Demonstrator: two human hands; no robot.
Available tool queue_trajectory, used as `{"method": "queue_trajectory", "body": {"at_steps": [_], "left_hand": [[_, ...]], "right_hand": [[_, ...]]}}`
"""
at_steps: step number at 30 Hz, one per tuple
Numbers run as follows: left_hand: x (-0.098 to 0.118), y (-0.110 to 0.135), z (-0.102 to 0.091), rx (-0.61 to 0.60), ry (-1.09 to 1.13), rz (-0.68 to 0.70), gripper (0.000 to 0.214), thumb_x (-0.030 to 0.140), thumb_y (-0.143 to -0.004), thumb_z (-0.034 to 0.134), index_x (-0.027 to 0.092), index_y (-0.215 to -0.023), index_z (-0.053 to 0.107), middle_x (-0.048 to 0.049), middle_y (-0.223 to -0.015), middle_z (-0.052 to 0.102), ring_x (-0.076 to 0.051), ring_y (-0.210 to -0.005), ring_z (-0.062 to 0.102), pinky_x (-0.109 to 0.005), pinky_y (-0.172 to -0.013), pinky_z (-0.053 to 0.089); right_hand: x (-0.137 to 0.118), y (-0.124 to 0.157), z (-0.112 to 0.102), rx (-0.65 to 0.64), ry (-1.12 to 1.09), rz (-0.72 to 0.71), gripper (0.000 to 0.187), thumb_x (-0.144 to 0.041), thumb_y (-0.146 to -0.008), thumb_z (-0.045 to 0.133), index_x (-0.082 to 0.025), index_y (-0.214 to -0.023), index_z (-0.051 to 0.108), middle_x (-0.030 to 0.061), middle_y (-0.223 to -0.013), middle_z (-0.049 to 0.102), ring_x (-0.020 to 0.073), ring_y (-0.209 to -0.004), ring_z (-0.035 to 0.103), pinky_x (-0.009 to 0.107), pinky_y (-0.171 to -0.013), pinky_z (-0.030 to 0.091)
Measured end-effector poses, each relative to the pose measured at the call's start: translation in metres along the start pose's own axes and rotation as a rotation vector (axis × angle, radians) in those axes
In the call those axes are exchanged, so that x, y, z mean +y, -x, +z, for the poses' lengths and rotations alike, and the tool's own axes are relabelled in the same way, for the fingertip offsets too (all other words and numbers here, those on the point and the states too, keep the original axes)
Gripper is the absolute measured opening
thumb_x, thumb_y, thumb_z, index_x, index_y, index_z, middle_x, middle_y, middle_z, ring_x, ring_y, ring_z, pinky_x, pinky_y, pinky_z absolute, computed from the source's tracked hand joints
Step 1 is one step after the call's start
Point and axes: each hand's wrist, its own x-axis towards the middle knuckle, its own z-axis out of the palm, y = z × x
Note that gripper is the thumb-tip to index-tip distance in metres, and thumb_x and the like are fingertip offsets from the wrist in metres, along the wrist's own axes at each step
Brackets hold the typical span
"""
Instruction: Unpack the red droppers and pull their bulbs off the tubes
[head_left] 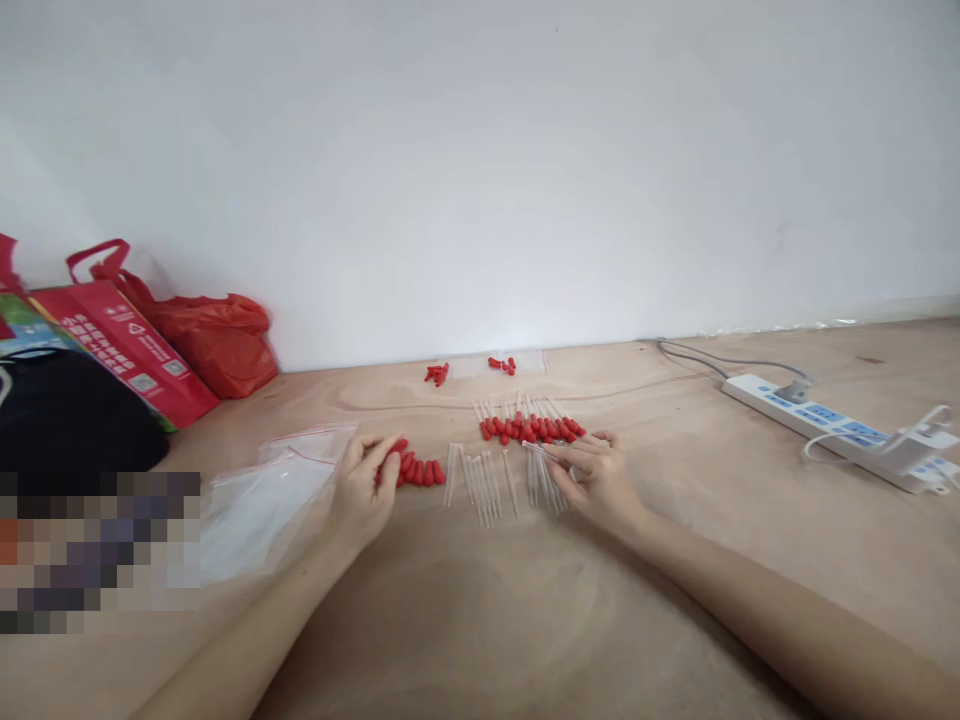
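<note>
On the left my left hand (367, 480) is closed, thumb and fingers around a red rubber dropper bulb (400, 445). A short row of loose red bulbs (427, 472) lies by its fingertips, partly hidden by the hand. My right hand (596, 470) pinches the end of a thin glass dropper tube (534, 447). Between the hands, several bare glass tubes (484, 485) lie side by side, and more are beneath my right fingers. Behind them is a row of droppers (529, 430) with red bulbs on, their glass tips pointing toward the wall.
Clear plastic bags (255, 500) lie at the left. Red shopping bags (225, 345) and a black bag (75, 420) stand beyond. Near the wall lie another clear bag (472, 364) and small red bulb clusters (436, 375). A white power strip (832, 425) with cables sits at the right.
</note>
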Motion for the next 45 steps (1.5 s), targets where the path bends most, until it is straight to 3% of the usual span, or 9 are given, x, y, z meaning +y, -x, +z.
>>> {"method": "queue_trajectory", "body": {"at_steps": [3,6,12,16,25,32,39,42,45], "left_hand": [[-0.014,-0.005,-0.01,-0.042,-0.032,-0.099,0.028,0.029,-0.082,0.042,0.016,-0.101,0.056,-0.0038,-0.079,0.054,-0.015,-0.069,0.053,-0.029,-0.065,0.047],[-0.015,-0.006,-0.011,-0.09,-0.045,-0.116,0.023,0.033,-0.079,0.048,0.016,-0.092,0.055,-0.0027,-0.077,0.058,-0.015,-0.066,0.054,-0.028,-0.061,0.046],[-0.01,-0.004,0.001,-0.218,-0.168,0.161,0.016,0.033,-0.079,0.051,0.019,-0.075,0.058,-0.0027,-0.076,0.065,-0.02,-0.074,0.056,-0.033,-0.067,0.04],[-0.011,-0.003,0.002,-0.224,-0.239,0.234,0.02,0.039,-0.079,0.053,0.022,-0.072,0.061,-0.0015,-0.077,0.067,-0.021,-0.073,0.056,-0.034,-0.066,0.036],[0.003,-0.003,0.003,-0.149,-0.168,0.182,0.019,0.035,-0.08,0.05,0.021,-0.078,0.063,-0.0028,-0.08,0.065,-0.019,-0.079,0.054,-0.034,-0.073,0.039],[0.046,-0.032,0.043,-0.337,-0.057,0.25,0.012,0.028,-0.078,0.053,0.02,-0.075,0.062,-0.0024,-0.082,0.063,-0.019,-0.083,0.053,-0.034,-0.074,0.038],[0.086,-0.062,0.095,-0.503,-0.074,0.227,0.023,0.04,-0.075,0.056,0.02,-0.085,0.06,-0.0045,-0.087,0.064,-0.023,-0.086,0.054,-0.039,-0.078,0.036],[0.093,-0.066,0.105,-0.521,-0.037,0.174,0.021,0.039,-0.075,0.056,0.019,-0.077,0.059,-0.0027,-0.074,0.064,-0.022,-0.078,0.057,-0.038,-0.075,0.037],[0.096,-0.065,0.108,-0.481,-0.016,0.121,0.016,0.031,-0.075,0.056,0.018,-0.085,0.057,-0.0016,-0.071,0.064,-0.02,-0.076,0.058,-0.036,-0.075,0.037]], "right_hand": [[-0.006,-0.007,0.011,-0.124,0.056,0.005,0.021,-0.015,-0.077,0.044,-0.021,-0.082,0.064,-0.0006,-0.065,0.064,0.012,-0.063,0.054,0.031,-0.074,0.026],[-0.014,-0.008,0.022,-0.199,0.148,-0.006,0.017,-0.013,-0.073,0.045,-0.017,-0.078,0.061,0.0005,-0.061,0.062,0.0138,-0.063,0.052,0.033,-0.075,0.024],[-0.021,-0.001,0.028,-0.232,0.192,-0.11,0.012,-0.02,-0.076,0.049,-0.019,-0.073,0.06,0.0004,-0.062,0.061,0.0147,-0.069,0.049,0.037,-0.082,0.021],[-0.023,0.001,0.024,-0.28,0.157,-0.146,0.019,-0.035,-0.08,0.05,-0.022,-0.083,0.063,0.0012,-0.071,0.062,0.0156,-0.075,0.048,0.038,-0.082,0.021],[-0.025,0.001,0.02,-0.363,0.137,-0.186,0.038,-0.054,-0.077,0.048,-0.022,-0.09,0.064,0.0024,-0.073,0.059,0.0165,-0.077,0.047,0.041,-0.084,0.021],[-0.006,-0.006,0.004,-0.207,0.107,-0.049,0.029,-0.043,-0.084,0.045,-0.022,-0.083,0.065,0.0016,-0.072,0.061,0.0142,-0.074,0.051,0.034,-0.079,0.023],[0.034,0.0,-0.009,-0.067,0.178,0.049,0.033,-0.039,-0.086,0.041,-0.022,-0.072,0.065,0.0012,-0.066,0.061,0.0128,-0.066,0.053,0.032,-0.075,0.023],[0.037,0.003,-0.009,-0.067,0.148,0.062,0.034,-0.039,-0.086,0.041,-0.022,-0.071,0.065,0.0013,-0.065,0.062,0.0128,-0.065,0.054,0.032,-0.074,0.024],[0.035,0.004,-0.008,-0.089,0.135,0.069,0.032,-0.037,-0.086,0.042,-0.022,-0.069,0.065,0.001,-0.066,0.062,0.0127,-0.065,0.054,0.032,-0.072,0.024]]}}
